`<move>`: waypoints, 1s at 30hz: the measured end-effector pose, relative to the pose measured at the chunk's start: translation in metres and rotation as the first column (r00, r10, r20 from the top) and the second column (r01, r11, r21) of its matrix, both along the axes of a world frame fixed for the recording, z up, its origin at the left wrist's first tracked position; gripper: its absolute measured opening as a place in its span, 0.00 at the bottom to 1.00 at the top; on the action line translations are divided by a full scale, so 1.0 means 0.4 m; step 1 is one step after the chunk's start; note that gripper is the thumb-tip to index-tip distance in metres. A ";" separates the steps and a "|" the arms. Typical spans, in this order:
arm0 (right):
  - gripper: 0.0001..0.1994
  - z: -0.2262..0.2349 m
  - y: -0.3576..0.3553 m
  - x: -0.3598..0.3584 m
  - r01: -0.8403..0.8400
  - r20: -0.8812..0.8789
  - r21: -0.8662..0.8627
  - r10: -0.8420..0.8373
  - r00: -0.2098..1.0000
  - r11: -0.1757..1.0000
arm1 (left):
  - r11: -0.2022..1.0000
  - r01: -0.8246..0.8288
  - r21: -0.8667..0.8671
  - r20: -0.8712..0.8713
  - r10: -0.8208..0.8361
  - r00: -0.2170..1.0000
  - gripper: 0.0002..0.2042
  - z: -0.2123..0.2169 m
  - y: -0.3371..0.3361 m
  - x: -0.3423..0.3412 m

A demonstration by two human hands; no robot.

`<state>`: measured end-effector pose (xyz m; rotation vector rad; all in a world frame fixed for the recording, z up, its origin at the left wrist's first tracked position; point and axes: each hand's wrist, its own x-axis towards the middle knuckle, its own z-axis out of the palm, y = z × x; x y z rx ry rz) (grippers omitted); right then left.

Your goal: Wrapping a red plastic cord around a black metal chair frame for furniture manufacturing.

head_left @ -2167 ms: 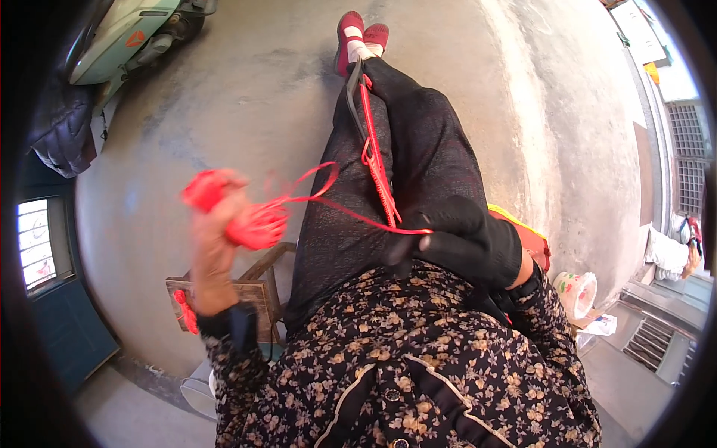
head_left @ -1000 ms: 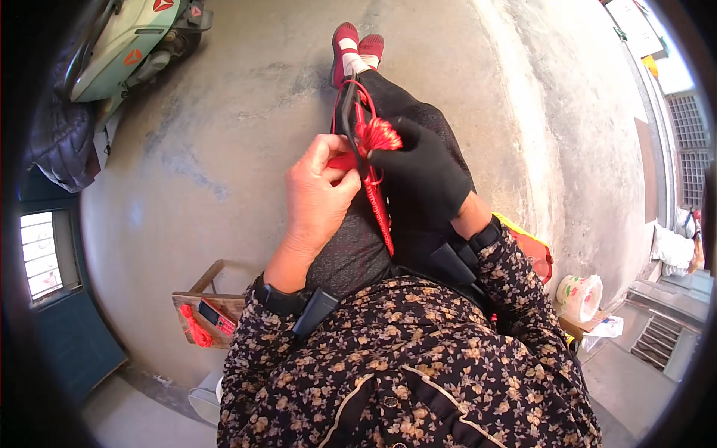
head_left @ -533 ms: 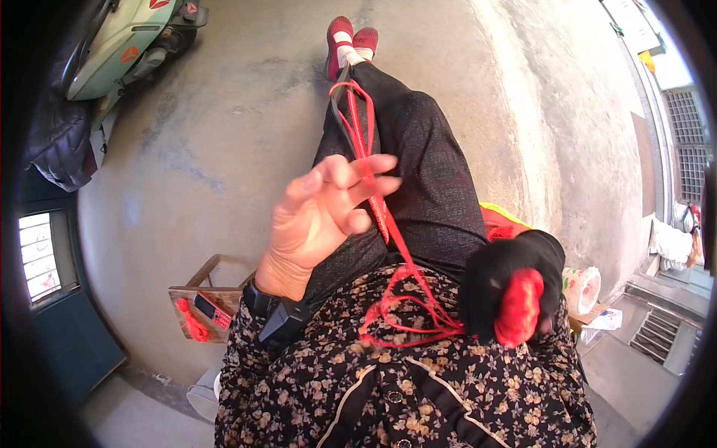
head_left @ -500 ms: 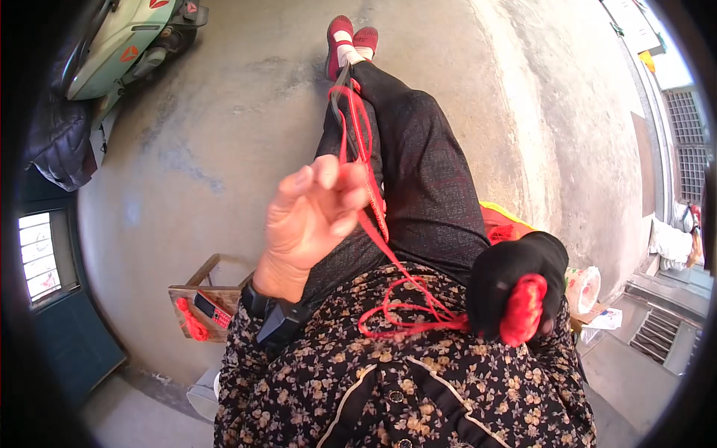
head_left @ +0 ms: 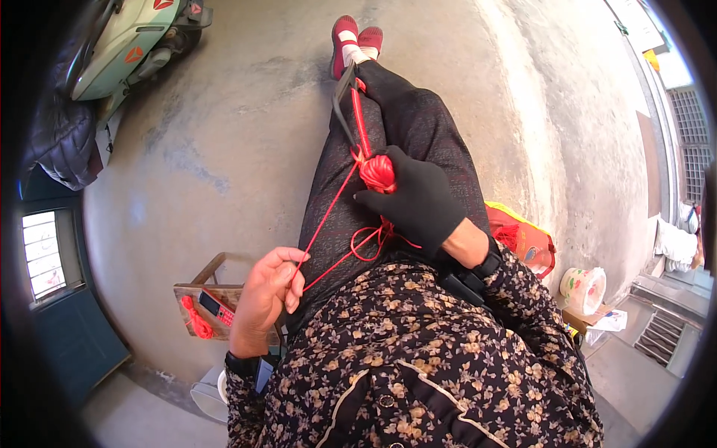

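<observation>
My bare left hand (head_left: pixel 265 295), left of my lap, pinches a thin red cord (head_left: pixel 328 215) that is pulled taut toward my thighs. In a black glove, my right hand (head_left: pixel 420 200) grips a wound bundle of red cord (head_left: pixel 379 174) above my thighs. Beyond it a dark metal frame (head_left: pixel 341 104) lies along my legs, with a red woven strip (head_left: pixel 360 119) running down from its far end. The taut cord meets that strip beside the bundle. Loose loops of cord (head_left: pixel 358 243) hang below my gloved hand; its fingertips are partly hidden.
To my left stands a wooden stool (head_left: pixel 196 317) with a red-and-black mobile phone (head_left: pixel 216 308) and a red cord hank (head_left: pixel 196 321) on it. A red bag (head_left: pixel 534 246) and a white tub (head_left: pixel 584 291) stand on my right. A scooter (head_left: pixel 127 56) is parked at far left.
My right hand has moved forward and left with the cord bundle, up to the strip. My left hand has come back toward me and closed on the cord, which is now taut.
</observation>
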<state>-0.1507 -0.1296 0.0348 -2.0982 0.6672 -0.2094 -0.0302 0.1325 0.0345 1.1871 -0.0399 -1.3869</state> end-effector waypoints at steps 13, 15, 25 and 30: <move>0.17 -0.042 -0.075 -0.030 0.179 0.108 0.296 -0.219 0.970 0.938 | 0.902 0.204 -0.379 0.222 -0.126 0.967 0.12 0.132 -0.039 0.038; 0.17 -0.041 -0.168 -0.058 0.195 0.194 0.672 -0.424 0.884 0.714 | 0.772 0.013 -0.635 0.147 0.104 0.984 0.13 0.146 -0.132 0.047; 0.21 0.052 -0.131 0.044 -0.019 0.003 -0.649 0.027 1.000 0.760 | 0.939 -0.064 -0.338 0.212 0.142 0.967 0.22 -0.064 -0.392 0.054; 0.26 0.035 -0.081 0.075 -0.114 0.170 -0.106 0.131 0.977 0.988 | 0.944 -0.134 -0.303 0.050 0.156 0.986 0.16 -0.093 -0.397 0.045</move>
